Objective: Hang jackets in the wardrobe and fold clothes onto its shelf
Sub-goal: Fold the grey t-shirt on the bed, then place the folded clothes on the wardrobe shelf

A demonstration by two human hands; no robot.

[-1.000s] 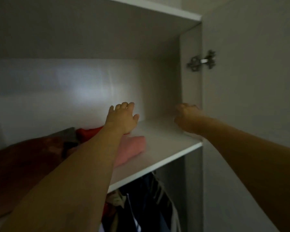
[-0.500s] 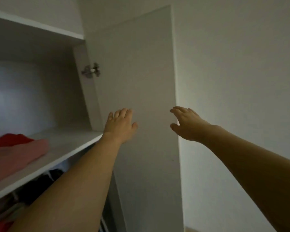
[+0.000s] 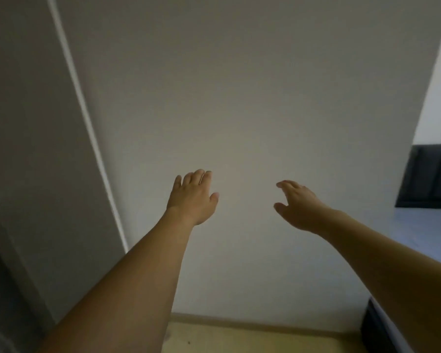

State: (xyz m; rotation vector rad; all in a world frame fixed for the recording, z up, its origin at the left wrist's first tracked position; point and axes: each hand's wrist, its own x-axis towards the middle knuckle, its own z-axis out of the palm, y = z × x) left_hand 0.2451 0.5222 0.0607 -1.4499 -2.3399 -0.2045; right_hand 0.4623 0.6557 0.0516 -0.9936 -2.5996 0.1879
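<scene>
Both arms raised before a plain wall [image 3: 252,98]; your left hand [image 3: 192,197] and right hand [image 3: 297,207] hold nothing, fingers loosely spread and slightly bent. The wardrobe door [image 3: 36,149] stands left of the wall; shelf, jackets and clothes are out of view. A bed [image 3: 423,233] lies right of the wall; judged the likely source of the next garment; turn fully toward it first; lift one piece with both hands; keep folds flat.

No readable text, label, brand, number or sign anywhere in view.
</scene>
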